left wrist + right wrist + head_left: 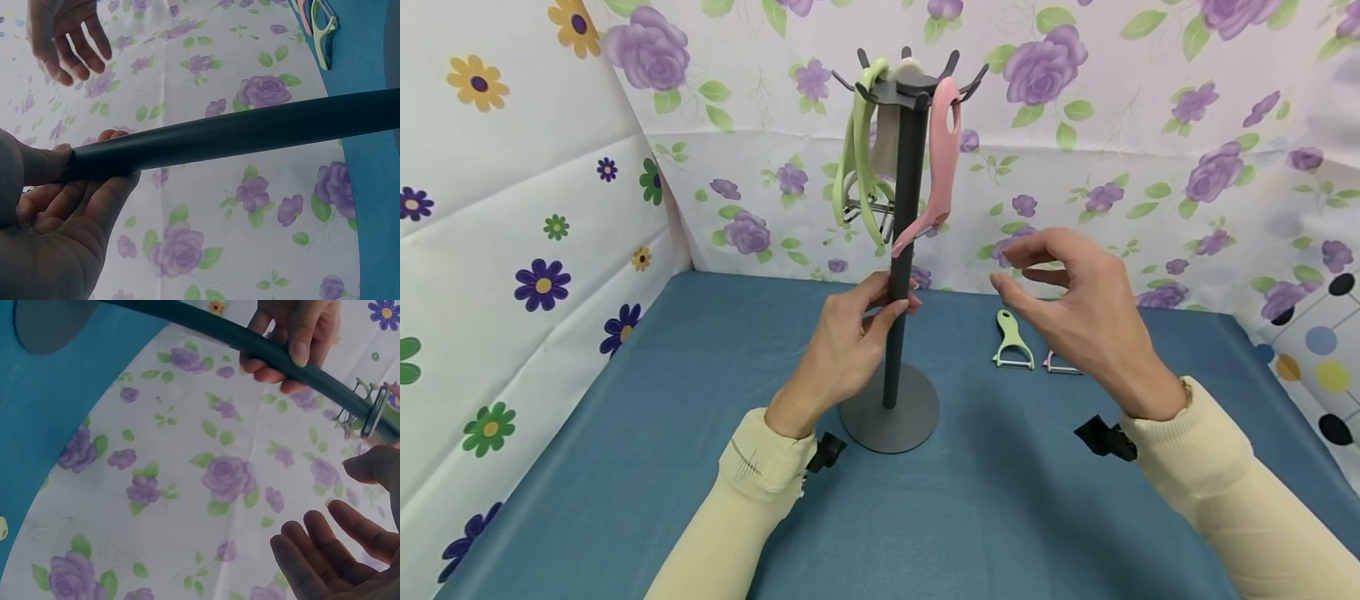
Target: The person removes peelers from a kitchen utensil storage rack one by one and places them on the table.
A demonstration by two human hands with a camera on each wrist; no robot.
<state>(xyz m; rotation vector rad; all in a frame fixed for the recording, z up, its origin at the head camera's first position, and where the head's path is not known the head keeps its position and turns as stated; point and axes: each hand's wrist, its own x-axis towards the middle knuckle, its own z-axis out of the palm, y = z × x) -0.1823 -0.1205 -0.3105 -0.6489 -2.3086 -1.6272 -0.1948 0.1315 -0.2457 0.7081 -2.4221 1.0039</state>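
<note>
Your left hand (850, 340) has its fingers curled around the pole (894, 350) of the dark stand (891, 429). Your right hand (1078, 304) is in the air, to the right of the pole; its fingers are bent loosely, thumb apart, and hold nothing. On the upper hooks (952, 63) hang a pink peeler (943, 146) and a green peeler (861, 137). Farther, on the worktop (940, 525), lie a second green peeler (1010, 332) and a partly hidden second pink peeler (1050, 361).

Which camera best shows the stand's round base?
The head view: nearly the whole base shows. The right wrist view cuts it off at the top; the left wrist view catches only a sliver at the right edge.
</note>
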